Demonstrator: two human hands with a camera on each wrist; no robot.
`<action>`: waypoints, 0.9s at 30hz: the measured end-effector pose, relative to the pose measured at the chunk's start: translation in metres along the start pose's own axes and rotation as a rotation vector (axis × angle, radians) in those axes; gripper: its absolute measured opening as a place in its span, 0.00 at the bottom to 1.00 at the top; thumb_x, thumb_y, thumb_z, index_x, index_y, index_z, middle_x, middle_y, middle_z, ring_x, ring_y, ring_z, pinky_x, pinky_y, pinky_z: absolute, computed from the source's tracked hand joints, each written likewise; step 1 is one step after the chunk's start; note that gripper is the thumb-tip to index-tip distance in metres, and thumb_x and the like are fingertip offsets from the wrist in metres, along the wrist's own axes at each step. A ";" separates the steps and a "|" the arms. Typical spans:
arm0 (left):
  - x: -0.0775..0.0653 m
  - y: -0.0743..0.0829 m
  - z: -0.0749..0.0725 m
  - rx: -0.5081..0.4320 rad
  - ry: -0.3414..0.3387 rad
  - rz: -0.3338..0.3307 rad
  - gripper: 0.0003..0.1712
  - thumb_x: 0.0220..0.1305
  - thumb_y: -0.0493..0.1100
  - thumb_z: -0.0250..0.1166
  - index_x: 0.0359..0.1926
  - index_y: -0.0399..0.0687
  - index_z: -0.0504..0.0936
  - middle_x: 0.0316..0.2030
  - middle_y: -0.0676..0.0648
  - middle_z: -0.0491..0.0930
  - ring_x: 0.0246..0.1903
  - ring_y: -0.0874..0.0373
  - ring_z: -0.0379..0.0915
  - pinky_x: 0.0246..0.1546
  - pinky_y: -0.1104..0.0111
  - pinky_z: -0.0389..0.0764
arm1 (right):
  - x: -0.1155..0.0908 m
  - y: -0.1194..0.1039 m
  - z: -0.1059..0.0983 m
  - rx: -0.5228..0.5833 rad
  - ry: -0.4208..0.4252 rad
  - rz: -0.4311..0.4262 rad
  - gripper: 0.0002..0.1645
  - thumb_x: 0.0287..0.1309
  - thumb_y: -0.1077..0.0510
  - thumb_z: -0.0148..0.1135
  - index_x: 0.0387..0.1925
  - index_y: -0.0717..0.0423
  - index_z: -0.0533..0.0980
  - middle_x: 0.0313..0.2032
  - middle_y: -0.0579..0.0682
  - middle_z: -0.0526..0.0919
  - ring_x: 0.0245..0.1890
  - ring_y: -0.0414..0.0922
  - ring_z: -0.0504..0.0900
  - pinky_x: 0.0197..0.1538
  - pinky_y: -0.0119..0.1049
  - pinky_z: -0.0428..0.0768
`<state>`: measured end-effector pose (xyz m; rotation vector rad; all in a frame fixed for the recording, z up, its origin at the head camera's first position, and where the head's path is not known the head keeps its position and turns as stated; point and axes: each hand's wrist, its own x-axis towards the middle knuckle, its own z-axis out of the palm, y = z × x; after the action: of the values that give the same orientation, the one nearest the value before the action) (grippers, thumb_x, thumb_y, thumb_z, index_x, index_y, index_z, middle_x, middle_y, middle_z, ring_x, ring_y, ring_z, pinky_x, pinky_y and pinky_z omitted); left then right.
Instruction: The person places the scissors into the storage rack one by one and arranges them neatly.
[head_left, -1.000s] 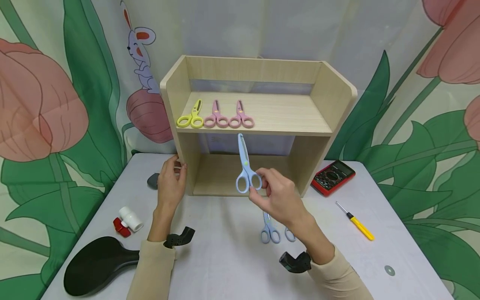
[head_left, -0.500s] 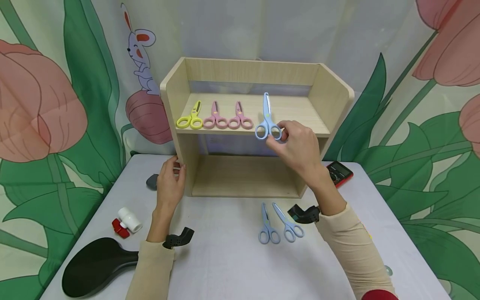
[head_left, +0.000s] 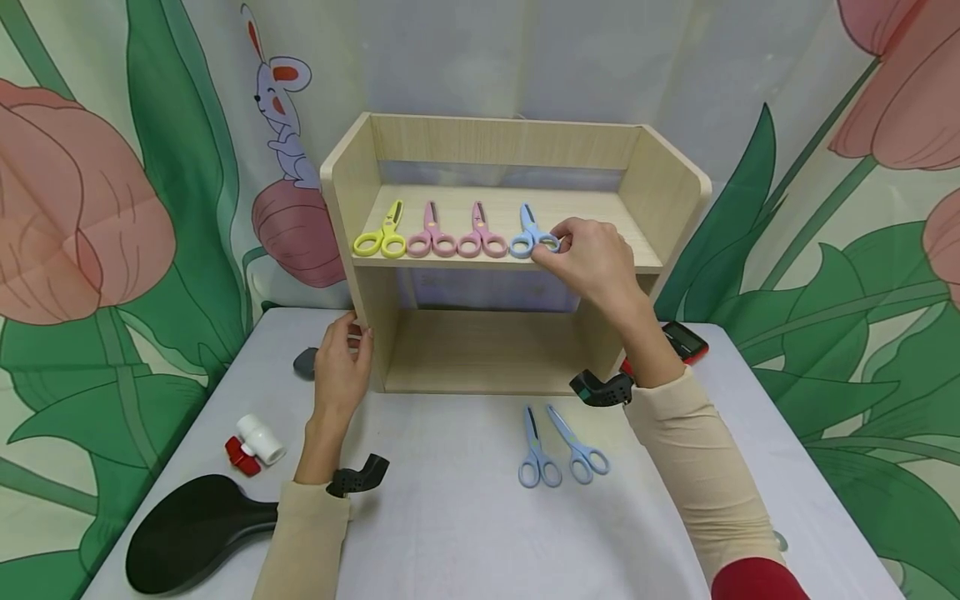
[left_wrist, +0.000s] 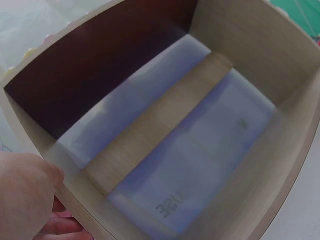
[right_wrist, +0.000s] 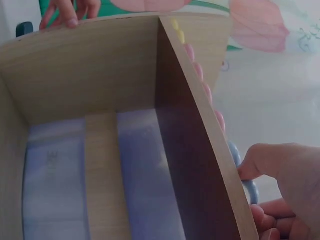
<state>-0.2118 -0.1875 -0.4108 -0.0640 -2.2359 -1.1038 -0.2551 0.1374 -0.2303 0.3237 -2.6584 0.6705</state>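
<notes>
A pair of blue scissors lies on the upper board of the wooden shelf, blades toward the back. My right hand pinches its right handle loop; in the right wrist view, thumb and fingers meet at the blue handle by the board's edge. To its left, in a row, lie yellow scissors and two pink scissors, one beside the yellow pair, the other nearer the blue pair. My left hand rests against the shelf's left side panel, its fingers relaxed on the outer face.
Two more blue scissors lie on the white table, one left and one right. A black paddle-shaped object, a white-and-red pipe fitting and a dark grey object are at left. A red multimeter sits partly behind my right forearm.
My right hand has carried the blue scissors up and right from before the lower compartment, then lowered them flat onto the upper board beside the pink ones. My left hand has stayed put.
</notes>
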 end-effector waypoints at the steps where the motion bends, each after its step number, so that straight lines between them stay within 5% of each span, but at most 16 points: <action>1: 0.000 0.000 0.000 0.001 -0.003 -0.003 0.21 0.73 0.40 0.60 0.61 0.33 0.72 0.47 0.33 0.78 0.43 0.41 0.82 0.40 0.50 0.88 | 0.001 0.000 0.000 0.000 -0.009 0.001 0.25 0.57 0.46 0.59 0.47 0.59 0.83 0.30 0.53 0.83 0.27 0.47 0.74 0.24 0.34 0.67; 11: -0.002 0.000 0.000 0.002 -0.010 -0.010 0.21 0.73 0.40 0.59 0.62 0.33 0.72 0.47 0.32 0.78 0.43 0.41 0.82 0.40 0.50 0.88 | -0.007 0.002 0.002 0.044 0.018 -0.092 0.29 0.60 0.46 0.61 0.54 0.63 0.80 0.30 0.55 0.83 0.31 0.50 0.77 0.32 0.38 0.71; 19: -0.001 0.000 0.000 -0.005 -0.014 -0.006 0.22 0.74 0.41 0.58 0.62 0.33 0.72 0.48 0.33 0.77 0.43 0.41 0.82 0.41 0.50 0.88 | -0.041 0.011 0.013 0.142 0.173 -0.263 0.27 0.58 0.52 0.68 0.54 0.66 0.76 0.37 0.58 0.79 0.33 0.50 0.73 0.36 0.38 0.72; 27: 0.000 0.000 0.000 -0.006 -0.011 -0.011 0.22 0.74 0.41 0.58 0.63 0.33 0.71 0.48 0.33 0.77 0.44 0.41 0.82 0.41 0.50 0.88 | -0.077 0.026 0.042 0.143 0.143 -0.301 0.30 0.53 0.51 0.73 0.54 0.63 0.76 0.39 0.56 0.78 0.36 0.50 0.75 0.36 0.40 0.76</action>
<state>-0.2121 -0.1874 -0.4109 -0.0606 -2.2453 -1.1193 -0.2065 0.1488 -0.3067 0.6736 -2.3643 0.7547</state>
